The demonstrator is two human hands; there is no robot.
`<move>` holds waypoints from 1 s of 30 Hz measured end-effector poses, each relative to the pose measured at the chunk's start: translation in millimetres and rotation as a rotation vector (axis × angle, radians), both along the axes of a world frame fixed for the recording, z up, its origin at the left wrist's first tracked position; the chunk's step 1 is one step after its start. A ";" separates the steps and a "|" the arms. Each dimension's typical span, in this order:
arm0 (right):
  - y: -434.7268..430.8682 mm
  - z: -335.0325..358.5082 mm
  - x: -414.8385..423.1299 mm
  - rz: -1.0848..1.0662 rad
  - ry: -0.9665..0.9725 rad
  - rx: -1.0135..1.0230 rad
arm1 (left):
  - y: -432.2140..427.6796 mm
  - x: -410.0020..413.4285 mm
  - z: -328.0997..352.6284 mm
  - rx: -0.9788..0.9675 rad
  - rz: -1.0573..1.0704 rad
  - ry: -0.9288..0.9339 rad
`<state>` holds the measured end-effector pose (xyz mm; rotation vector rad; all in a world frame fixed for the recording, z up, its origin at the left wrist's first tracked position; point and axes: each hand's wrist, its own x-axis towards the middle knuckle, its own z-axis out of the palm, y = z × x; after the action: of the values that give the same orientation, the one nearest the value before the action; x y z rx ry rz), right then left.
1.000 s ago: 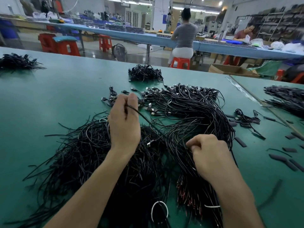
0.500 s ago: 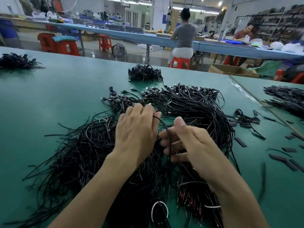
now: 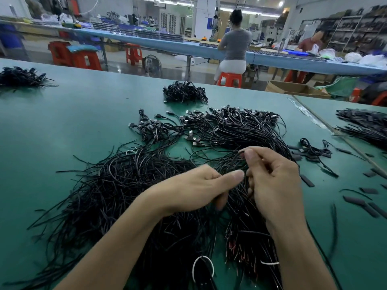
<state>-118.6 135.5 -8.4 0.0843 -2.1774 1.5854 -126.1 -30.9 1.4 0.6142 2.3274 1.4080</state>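
The right hand (image 3: 274, 181) is raised just above a heap of thin black cables, and its fingers (image 3: 249, 153) are bent, with the thumb and forefinger pinching one black cable (image 3: 241, 151) at a small bend. From the pinch the cable runs down and is lost among the others, so its far end cannot be picked out.

The left hand (image 3: 194, 189) lies just beside the right one, almost touching it. Its thumb points straight at the right hand, while the other fingers curl down into the heap. I cannot tell whether they have hold of a cable there, as the hand itself hides them.

Both hands are over the middle of a green table (image 3: 62, 126). Under the left forearm lies a broad loose heap (image 3: 125, 195) of cables with cut ends fanning out to the left. To its right lies a second heap (image 3: 240, 130) with plugs at its far end and bare red wire ends (image 3: 236, 248) at the near end. A white tie ring (image 3: 202, 266) sits among the cables between the forearms.

Farther back on the table is a small bundle (image 3: 185, 92), well apart from the hands. Short black sleeves (image 3: 356, 200) are scattered on the table to the right. Beyond the table a person (image 3: 234, 45) sits on an orange stool (image 3: 229, 79) at a long blue bench, facing away.
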 end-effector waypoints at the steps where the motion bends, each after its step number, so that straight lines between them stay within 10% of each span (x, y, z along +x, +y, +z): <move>1: -0.4 0.6 -0.1 0.037 -0.016 -0.031 | -1.3 3.0 3.3 0.085 -0.120 -0.091; 7: -10.5 3.4 9.4 0.463 -0.272 -0.143 | -7.9 5.7 10.4 0.736 -0.321 -0.426; 15: -13.5 3.3 10.9 0.479 -0.322 0.373 | 0.4 -10.6 -0.3 1.115 0.235 -0.300; 21: -9.7 17.5 17.0 0.461 -0.186 0.386 | 2.8 -9.7 -10.6 0.280 0.446 0.364; 30: -2.8 18.4 11.7 0.298 0.093 -0.060 | 2.4 6.6 5.0 0.492 -0.094 -0.327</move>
<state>-107.0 132.7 9.9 0.4739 -2.1187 1.7654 -119.5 -28.5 6.4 0.5594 1.6873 1.8887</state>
